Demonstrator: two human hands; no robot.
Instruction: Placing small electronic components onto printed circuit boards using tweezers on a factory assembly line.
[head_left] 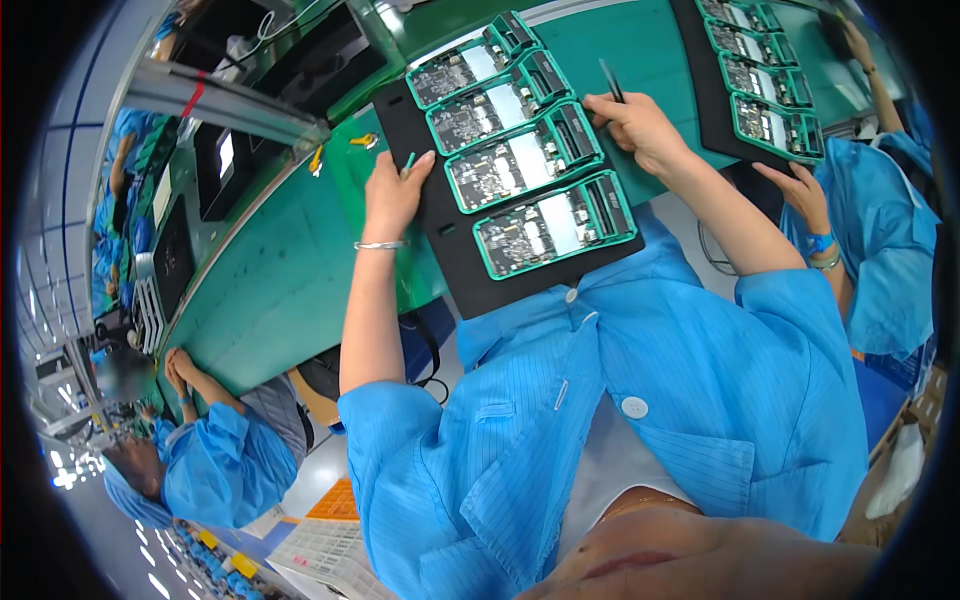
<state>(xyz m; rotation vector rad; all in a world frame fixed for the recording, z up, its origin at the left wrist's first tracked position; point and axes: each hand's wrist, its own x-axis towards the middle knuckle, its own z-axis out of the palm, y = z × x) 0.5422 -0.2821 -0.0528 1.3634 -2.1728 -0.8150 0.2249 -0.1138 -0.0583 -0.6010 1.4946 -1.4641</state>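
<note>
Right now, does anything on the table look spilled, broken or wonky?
I can't see anything spilled or broken. One slightly odd thing: the flat black tray under four green-framed circuit boards seems to poke past the near edge of the smooth green table, toward the blue striped coat.

Readable lettering, numbers and signs: none. Marks noted, unreadable: (1) pale gridded container (335, 552), lower left, bearing one small red mark (299, 562), too small to make out; (2) four circuit boards (512, 240) on the near black tray (485, 297), with fine pale specks, print or parts, cannot tell which; (3) further circuit boards (758, 122) on the second black tray (706, 120), upper right, with detail likewise too fine to read
</note>
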